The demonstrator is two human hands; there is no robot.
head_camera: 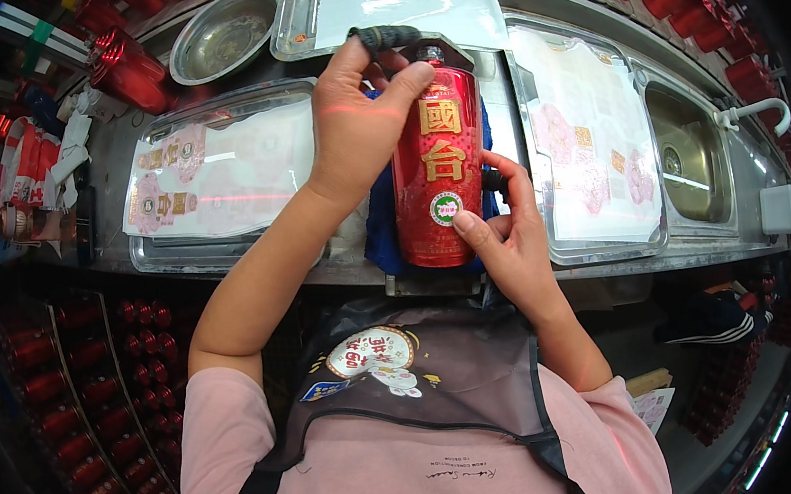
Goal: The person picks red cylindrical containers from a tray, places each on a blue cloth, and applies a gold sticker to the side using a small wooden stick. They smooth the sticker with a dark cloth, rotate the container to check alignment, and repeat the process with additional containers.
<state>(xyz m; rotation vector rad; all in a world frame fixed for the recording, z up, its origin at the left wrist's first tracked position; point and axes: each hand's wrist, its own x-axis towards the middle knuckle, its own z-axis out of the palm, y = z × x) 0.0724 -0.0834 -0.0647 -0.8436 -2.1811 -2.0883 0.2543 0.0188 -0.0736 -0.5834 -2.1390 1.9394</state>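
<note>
A glossy red bottle [410, 195] with gold characters and a round green-and-white emblem is in front of me, its neck pointing away. My left hand [364, 110] grips its shoulder, thumb pressed beside the neck; a black cover wraps the index finger. Lower down, my right hand [509, 236] holds the right side, thumb near the emblem and fingers partly hidden behind the glass. A blue cloth [381, 230] lies beneath the bottle. To the left, printed transfer sheets [245, 168] rest on a clear plastic tray [175, 257]. More printed sheets [594, 192] lie on the right-hand tray [568, 255].
A metal basin [225, 38] and another tray with a gold-striped sheet [408, 3] stand at the back. On the right is a steel sink [686, 154] with a white faucet [757, 113]. Red bottles [129, 72] stand around the steel bench; racks of more [88, 391] fill the lower left.
</note>
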